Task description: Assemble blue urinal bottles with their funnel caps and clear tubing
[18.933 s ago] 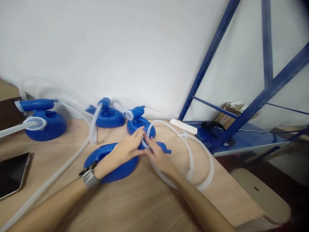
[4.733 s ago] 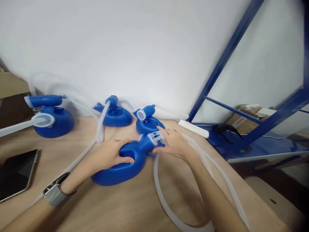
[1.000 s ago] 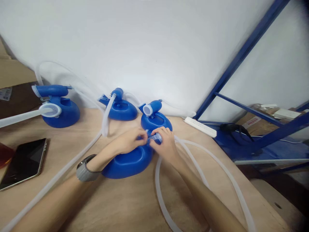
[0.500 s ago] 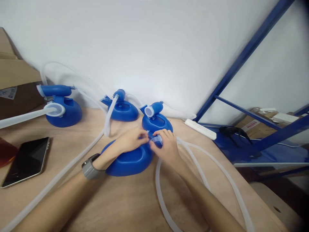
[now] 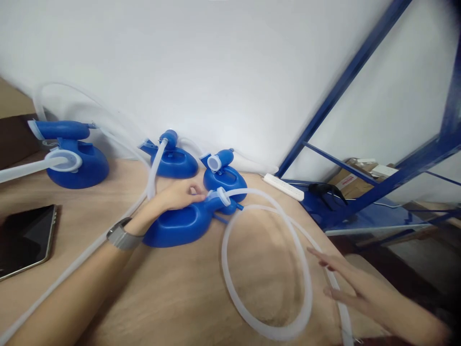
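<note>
Left hand (image 5: 184, 193) curled, fingertips touching the neck of a blue bottle (image 5: 180, 227) on the counter (image 5: 173, 293); whether it grips is unclear. Right hand (image 5: 355, 283) loosely spread, blurred, apparently holding nothing, near a looped white hose (image 5: 281, 332). One hose end already appears to meet the bottle's white cap (image 5: 224, 196); the other leaves view, so what remains there cannot be told. Beyond, three more blue bottles (image 5: 86, 166) stand along the wall (image 5: 201, 72).
</note>
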{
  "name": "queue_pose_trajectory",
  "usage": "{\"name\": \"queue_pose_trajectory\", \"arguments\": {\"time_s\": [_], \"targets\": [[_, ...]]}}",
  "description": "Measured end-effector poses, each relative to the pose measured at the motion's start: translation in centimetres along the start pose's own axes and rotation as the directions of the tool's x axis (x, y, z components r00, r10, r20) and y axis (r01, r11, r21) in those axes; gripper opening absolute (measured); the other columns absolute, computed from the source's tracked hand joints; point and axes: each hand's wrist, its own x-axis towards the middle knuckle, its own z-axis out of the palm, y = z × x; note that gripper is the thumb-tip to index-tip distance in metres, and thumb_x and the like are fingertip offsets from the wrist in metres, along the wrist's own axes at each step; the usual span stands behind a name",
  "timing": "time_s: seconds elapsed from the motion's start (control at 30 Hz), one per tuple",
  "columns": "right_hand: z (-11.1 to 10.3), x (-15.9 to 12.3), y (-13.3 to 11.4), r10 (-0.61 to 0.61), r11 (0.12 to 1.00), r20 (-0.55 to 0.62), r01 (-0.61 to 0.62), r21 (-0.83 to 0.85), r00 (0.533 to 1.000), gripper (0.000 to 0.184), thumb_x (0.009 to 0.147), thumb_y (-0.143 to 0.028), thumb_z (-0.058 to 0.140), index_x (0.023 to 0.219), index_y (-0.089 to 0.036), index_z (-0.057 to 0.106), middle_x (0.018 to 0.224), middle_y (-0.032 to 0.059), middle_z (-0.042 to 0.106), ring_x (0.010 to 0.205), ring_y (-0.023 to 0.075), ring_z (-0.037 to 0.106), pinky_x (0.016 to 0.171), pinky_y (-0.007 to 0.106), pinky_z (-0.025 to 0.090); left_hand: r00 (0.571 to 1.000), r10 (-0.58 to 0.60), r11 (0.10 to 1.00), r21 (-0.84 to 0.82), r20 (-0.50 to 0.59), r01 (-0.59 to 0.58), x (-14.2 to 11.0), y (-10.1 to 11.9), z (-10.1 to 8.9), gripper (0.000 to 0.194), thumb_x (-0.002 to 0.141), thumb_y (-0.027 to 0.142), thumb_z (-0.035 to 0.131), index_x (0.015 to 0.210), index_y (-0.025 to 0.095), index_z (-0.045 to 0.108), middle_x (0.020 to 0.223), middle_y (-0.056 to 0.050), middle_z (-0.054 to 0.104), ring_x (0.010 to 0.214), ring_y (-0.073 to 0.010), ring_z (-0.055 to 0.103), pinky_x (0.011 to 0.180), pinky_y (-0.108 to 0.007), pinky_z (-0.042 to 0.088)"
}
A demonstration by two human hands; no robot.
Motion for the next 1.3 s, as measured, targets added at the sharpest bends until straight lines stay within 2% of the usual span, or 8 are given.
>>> {"name": "queue_pose_trajectory", "arguments": {"time_s": [0.1, 0.23, 0.4, 0.53, 0.7, 0.87, 1.1, 1.3], "targets": [[4.8, -3.7, 2.4, 0.087, 0.996, 0.031, -0.087, -0.005, 0.996, 0.066, 0.084, -0.062, 0.073, 0.144, -0.036, 0.066, 0.153, 0.0091, 0.062, 0.141, 0.0376, 0.058, 0.115, 0.05, 0.052, 0.993, -0.116, 0.991, 0.063, 0.006, 0.116, 0.1, -1.1, -1.7, 0.041, 0.08, 0.061, 0.066, 0.098, 0.024, 0.073, 0.07, 0.0, 0.068, 0.061, -0.02, 0.063, 0.057, -0.028, 0.044], [8.9, -4.9, 3.2, 0.172, 0.978, -0.194, -0.144, 0.153, 0.966, 0.058, 0.091, -0.069, 0.058, 0.124, -0.027, 0.08, 0.145, 0.0135, 0.067, 0.136, 0.0364, 0.063, 0.114, 0.05, 0.053, 0.982, -0.147, 0.969, 0.182, -0.117, 0.167, 0.1, -2.4, -2.9, 0.041, 0.088, 0.057, 0.06, 0.103, 0.022, 0.072, 0.082, -0.006, 0.074, 0.076, -0.0258, 0.069, 0.064, -0.031, 0.047], [10.4, -2.8, 2.6, 0.468, 0.864, -0.416, -0.307, 0.398, 0.78, 0.077, 0.089, -0.087, 0.037, 0.084, -0.023, 0.08, 0.107, 0.0167, 0.081, 0.113, 0.0392, 0.074, 0.114, 0.06, 0.051, 0.824, 0.192, 0.793, 0.579, -0.534, 0.191, -1.1, -1.1, -1.0, 0.031, 0.101, 0.028, 0.042, 0.11, 0.015, 0.068, 0.104, -0.018, 0.071, 0.095, -0.035, 0.068, 0.072, -0.04, 0.048], [11.0, -1.3, 1.4, 0.441, 0.842, -0.352, -0.245, 0.48, 0.826, 0.081, 0.088, -0.09, 0.035, 0.085, -0.024, 0.081, 0.112, 0.0156, 0.082, 0.118, 0.0379, 0.074, 0.117, 0.058, 0.048, 0.787, 0.569, 0.596, 0.779, -0.237, -0.196, -1.1, 0.6, 2.6, 0.03, 0.099, 0.013, 0.041, 0.108, 0.016, 0.07, 0.106, -0.017, 0.069, 0.1, -0.0319, 0.066, 0.079, -0.04, 0.051], [10.4, -3.2, -1.6, 0.0, 0.941, -0.088, 0.03, 0.337, 0.996, 0.044, 0.101, -0.057, 0.052, 0.125, -0.031, 0.079, 0.153, 0.0095, 0.061, 0.15, 0.0341, 0.046, 0.12, 0.059, 0.042, 0.718, 0.69, 0.429, 0.745, 0.094, -0.51, 0.7, -0.3, 6.8, 0.048, 0.089, 0.005, 0.055, 0.134, 0.016, 0.064, 0.147, -0.019, 0.059, 0.138, -0.0349, 0.054, 0.114, -0.049, 0.043], [9.8, -5.5, -5.7, -0.152, 0.983, 0.012, 0.15, 0.106, 0.988, 0.038, 0.094, -0.043, 0.069, 0.129, -0.03, 0.077, 0.156, 0.0125, 0.058, 0.15, 0.038, 0.046, 0.116, 0.058, 0.048, 0.746, 0.663, 0.476, 0.736, 0.06, -0.482, 2.6, -1.6, 8.9, 0.062, 0.092, 0.001, 0.048, 0.151, 0.018, 0.053, 0.149, -0.02, 0.061, 0.141, -0.0328, 0.055, 0.123, -0.054, 0.033], [10.2, -3.6, -6.6, -0.304, 0.946, -0.296, 0.323, 0.017, 0.906, 0.032, 0.103, -0.05, 0.054, 0.111, -0.028, 0.076, 0.097, 0.0102, 0.083, 0.089, 0.031, 0.081, 0.081, 0.042, 0.069, 0.776, 0.619, 0.529, 0.664, 0.125, -0.529, 2.4, 0.0, 7.9, 0.064, 0.084, 0.015, 0.073, 0.146, 0.016, 0.058, 0.136, -0.019, 0.064, 0.129, -0.0361, 0.059, 0.119, -0.053, 0.037], [2.1, 5.1, -12.0, -0.309, 0.941, -0.33, 0.336, 0.027, 0.892, 0.036, 0.109, -0.04, 0.042, 0.129, -0.026, 0.068, 0.121, 0.0123, 0.078, 0.109, 0.0278, 0.076, 0.092, 0.042, 0.064, 0.769, 0.594, 0.652, 0.42, 0.235, -0.632, 2.2, 0.8, 6.0, 0.045, 0.084, 0.032, 0.078, 0.129, 0.031, 0.072, 0.126, -0.006, 0.069, 0.113, -0.0273, 0.065, 0.109, -0.041, 0.045]]}}
